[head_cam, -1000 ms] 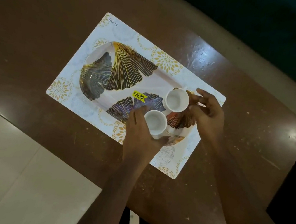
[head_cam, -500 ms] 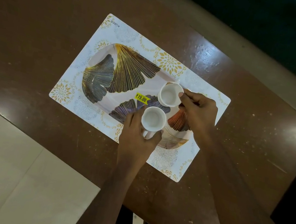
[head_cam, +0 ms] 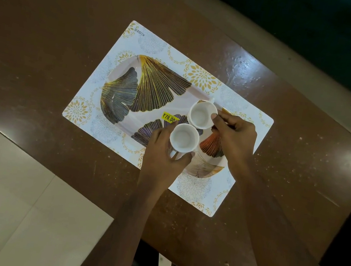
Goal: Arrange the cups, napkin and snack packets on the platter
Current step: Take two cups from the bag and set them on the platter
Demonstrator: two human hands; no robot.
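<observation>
Cups of white ceramic, small, stiff and breakable, stand on the leaf-printed platter (head_cam: 160, 89): the left hand (head_cam: 161, 156) wraps the near cup (head_cam: 184, 138), and the right hand (head_cam: 234, 137) pinches the far cup (head_cam: 202, 114) by its rim.

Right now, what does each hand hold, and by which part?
Left hand grips the near white cup round its side; right hand pinches the far white cup at its rim.

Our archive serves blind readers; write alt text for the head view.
Two hands each hold a white cup over a leaf-patterned platter: left hand grips the nearer cup, right hand the farther cup. The platter rests on a placemat on a brown table.
</observation>
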